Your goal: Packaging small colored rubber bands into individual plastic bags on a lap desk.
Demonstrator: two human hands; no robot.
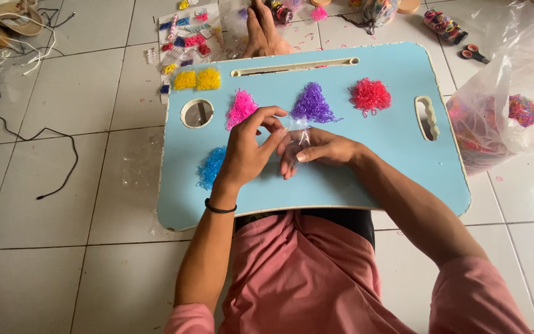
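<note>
While both hands are working at the middle of the light blue bench point(397, 167), the left hand point(245, 151) and right hand point(313, 151) are pinching a small clear plastic bag point(299, 131) between their fingers, seemingly opening it. Sorted heaps are already lying around them: pink bands point(241, 108), purple bands point(314, 104), red bands point(370, 95) and blue bands point(211, 167), none bagged yet. Beside the bench, a large clear sack point(508, 105) is holding mixed coloured bands, so plenty looks left.
</note>
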